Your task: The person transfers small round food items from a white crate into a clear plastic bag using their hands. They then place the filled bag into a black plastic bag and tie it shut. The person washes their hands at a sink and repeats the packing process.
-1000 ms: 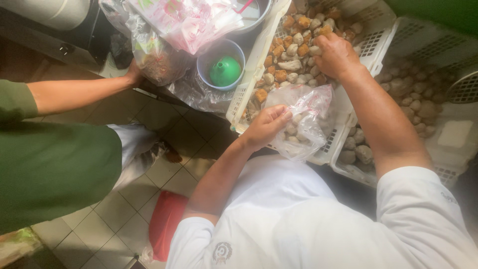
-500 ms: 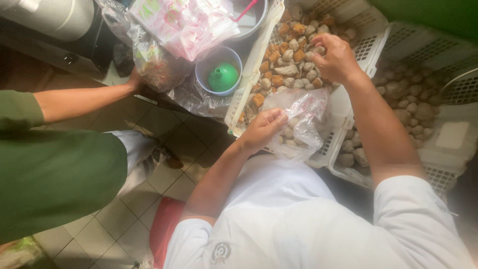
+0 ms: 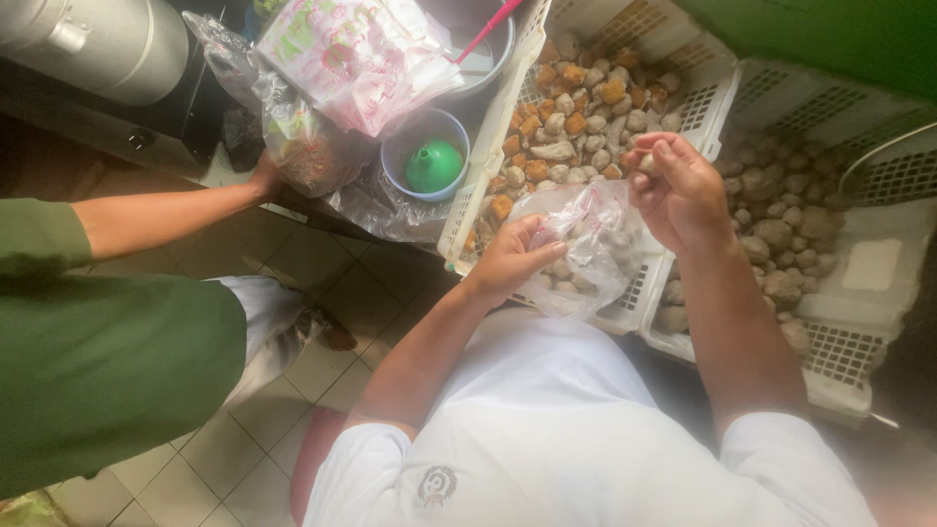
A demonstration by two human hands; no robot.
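Your left hand (image 3: 509,259) pinches a clear plastic bag (image 3: 586,249) open; your right hand (image 3: 678,185) pinches a pale ball (image 3: 645,163) above it.

I see brown and grey lumps (image 3: 576,122) in a white lattice crate (image 3: 488,166); a clear bag (image 3: 586,249); a green funnel (image 3: 433,166) in a pale blue cup (image 3: 400,146); a co-worker's green sleeve (image 3: 39,239).

A kitchen corner seen from above. The floor (image 3: 293,283) is laid with pale beige square tiles and grey grout, lit softly and evenly. At the upper left, a dark counter (image 3: 88,122) carries a large shiny steel pot (image 3: 98,39). A green wall (image 3: 830,34) fills the upper right corner.
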